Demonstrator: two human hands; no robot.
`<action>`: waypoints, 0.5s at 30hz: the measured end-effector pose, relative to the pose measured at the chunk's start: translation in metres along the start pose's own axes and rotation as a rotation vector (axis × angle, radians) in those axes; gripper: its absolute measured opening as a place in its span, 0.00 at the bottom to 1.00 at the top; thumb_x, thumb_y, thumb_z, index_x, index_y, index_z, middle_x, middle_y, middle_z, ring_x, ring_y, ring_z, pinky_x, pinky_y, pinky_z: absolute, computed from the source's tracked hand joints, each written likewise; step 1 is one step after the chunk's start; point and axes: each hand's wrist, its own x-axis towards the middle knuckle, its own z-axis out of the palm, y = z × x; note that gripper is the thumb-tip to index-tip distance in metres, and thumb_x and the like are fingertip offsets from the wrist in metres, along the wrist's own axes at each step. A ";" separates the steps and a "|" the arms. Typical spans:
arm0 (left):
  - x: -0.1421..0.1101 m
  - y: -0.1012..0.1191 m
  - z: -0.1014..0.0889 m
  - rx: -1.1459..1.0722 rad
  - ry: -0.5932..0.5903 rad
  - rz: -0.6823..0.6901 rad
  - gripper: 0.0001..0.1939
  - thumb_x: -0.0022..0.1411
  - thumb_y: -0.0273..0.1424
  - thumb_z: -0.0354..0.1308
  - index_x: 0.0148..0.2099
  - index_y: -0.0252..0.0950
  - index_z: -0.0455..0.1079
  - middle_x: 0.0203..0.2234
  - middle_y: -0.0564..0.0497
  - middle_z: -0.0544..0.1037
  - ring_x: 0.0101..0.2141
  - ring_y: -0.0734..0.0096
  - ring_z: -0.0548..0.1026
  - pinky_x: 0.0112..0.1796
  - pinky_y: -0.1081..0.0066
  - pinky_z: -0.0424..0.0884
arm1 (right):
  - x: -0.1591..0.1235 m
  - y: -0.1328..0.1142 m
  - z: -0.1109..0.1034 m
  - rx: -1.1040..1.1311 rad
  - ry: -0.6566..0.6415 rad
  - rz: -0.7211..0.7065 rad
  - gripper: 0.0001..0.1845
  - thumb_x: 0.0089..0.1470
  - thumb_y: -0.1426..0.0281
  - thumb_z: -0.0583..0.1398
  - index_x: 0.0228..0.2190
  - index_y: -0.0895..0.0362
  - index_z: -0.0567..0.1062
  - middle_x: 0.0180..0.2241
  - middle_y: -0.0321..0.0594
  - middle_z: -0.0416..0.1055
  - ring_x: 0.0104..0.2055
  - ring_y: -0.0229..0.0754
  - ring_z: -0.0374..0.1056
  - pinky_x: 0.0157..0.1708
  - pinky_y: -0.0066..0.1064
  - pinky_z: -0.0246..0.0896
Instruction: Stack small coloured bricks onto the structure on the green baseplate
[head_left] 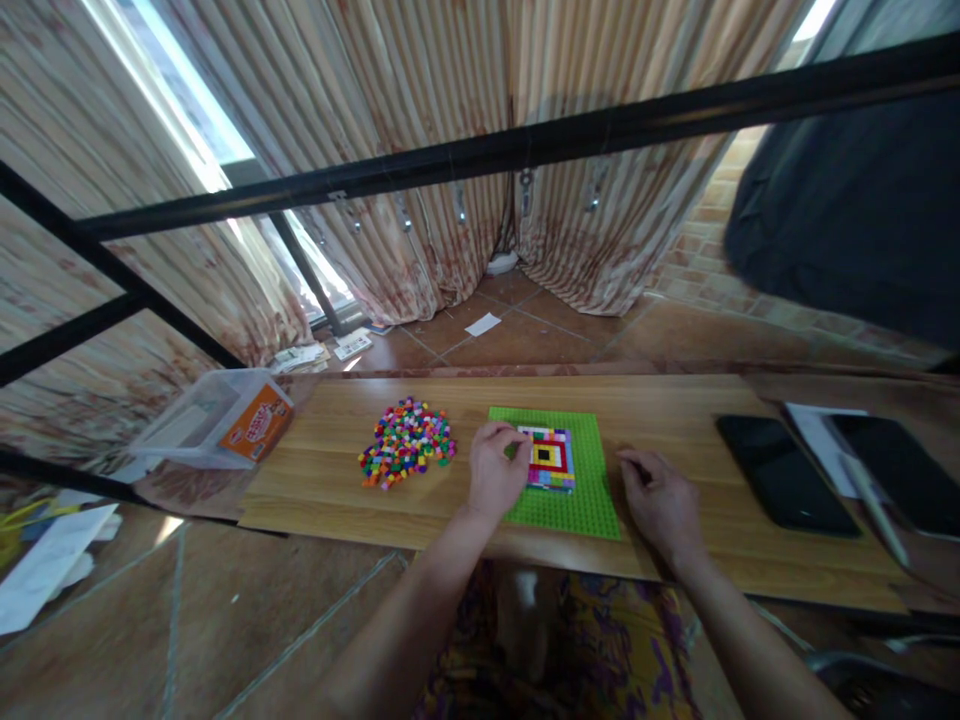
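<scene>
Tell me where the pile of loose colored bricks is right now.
In the head view, the pile of loose bricks lies on the wooden table, left of the green baseplate, between it and the clear plastic bin.

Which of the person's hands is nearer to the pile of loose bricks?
Left. The left hand is over the green baseplate, just right of the brick pile; the right hand is farther off, beyond the baseplate's right side.

L hand [498,468] at brick sq. [550,460] on green baseplate [598,490].
</scene>
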 end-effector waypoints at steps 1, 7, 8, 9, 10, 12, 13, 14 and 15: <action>0.001 0.000 0.001 -0.040 0.009 -0.033 0.05 0.58 0.25 0.60 0.30 0.37 0.77 0.32 0.50 0.75 0.38 0.69 0.73 0.45 0.67 0.69 | 0.000 0.000 0.000 -0.001 -0.001 -0.007 0.15 0.60 0.63 0.54 0.36 0.56 0.78 0.38 0.45 0.78 0.38 0.45 0.73 0.38 0.36 0.66; 0.009 -0.006 0.010 -0.211 0.032 -0.226 0.03 0.53 0.24 0.63 0.30 0.36 0.76 0.32 0.50 0.76 0.38 0.70 0.74 0.46 0.67 0.70 | 0.000 -0.001 -0.002 0.010 0.009 -0.024 0.16 0.60 0.63 0.53 0.36 0.57 0.78 0.37 0.45 0.78 0.37 0.45 0.73 0.38 0.35 0.66; 0.009 -0.008 0.012 -0.232 0.031 -0.269 0.04 0.52 0.24 0.64 0.33 0.36 0.76 0.33 0.50 0.77 0.39 0.69 0.74 0.46 0.67 0.70 | 0.000 -0.002 -0.002 0.009 0.007 -0.021 0.16 0.60 0.63 0.53 0.36 0.57 0.78 0.37 0.45 0.78 0.38 0.45 0.74 0.38 0.36 0.67; 0.010 -0.010 0.013 -0.258 0.023 -0.312 0.08 0.51 0.24 0.64 0.36 0.35 0.77 0.35 0.49 0.78 0.40 0.68 0.75 0.46 0.66 0.70 | 0.000 -0.002 -0.002 0.007 0.004 -0.018 0.16 0.60 0.63 0.53 0.36 0.57 0.78 0.37 0.45 0.78 0.38 0.45 0.74 0.38 0.36 0.67; 0.011 -0.012 0.015 -0.290 0.008 -0.352 0.12 0.51 0.24 0.64 0.40 0.35 0.77 0.37 0.48 0.78 0.40 0.68 0.75 0.46 0.66 0.70 | 0.000 -0.002 -0.002 0.004 0.002 -0.015 0.16 0.60 0.63 0.53 0.36 0.57 0.78 0.37 0.45 0.78 0.38 0.46 0.74 0.38 0.36 0.67; 0.011 -0.014 0.017 -0.364 -0.044 -0.412 0.17 0.51 0.24 0.64 0.46 0.35 0.76 0.40 0.47 0.80 0.42 0.67 0.75 0.46 0.66 0.70 | 0.000 -0.002 -0.002 0.000 -0.001 -0.012 0.16 0.60 0.63 0.53 0.36 0.57 0.79 0.37 0.45 0.78 0.37 0.46 0.74 0.38 0.36 0.67; 0.012 -0.015 0.017 -0.394 -0.076 -0.429 0.18 0.52 0.24 0.63 0.47 0.35 0.76 0.41 0.46 0.80 0.41 0.67 0.76 0.46 0.66 0.71 | 0.000 -0.002 -0.002 -0.001 -0.002 -0.008 0.16 0.60 0.63 0.53 0.36 0.57 0.79 0.37 0.45 0.78 0.37 0.46 0.74 0.37 0.36 0.67; 0.012 -0.015 0.018 -0.415 -0.101 -0.441 0.18 0.53 0.24 0.62 0.48 0.35 0.76 0.41 0.46 0.80 0.41 0.67 0.76 0.45 0.67 0.71 | 0.000 -0.002 -0.003 -0.002 -0.003 -0.001 0.16 0.60 0.63 0.53 0.36 0.57 0.79 0.37 0.45 0.78 0.37 0.46 0.73 0.37 0.36 0.67; 0.012 -0.015 0.018 -0.426 -0.123 -0.448 0.18 0.54 0.24 0.61 0.48 0.35 0.76 0.41 0.46 0.81 0.40 0.67 0.76 0.44 0.67 0.71 | 0.001 -0.002 -0.003 -0.001 -0.006 0.004 0.16 0.59 0.63 0.53 0.36 0.57 0.79 0.37 0.45 0.78 0.37 0.45 0.73 0.36 0.35 0.66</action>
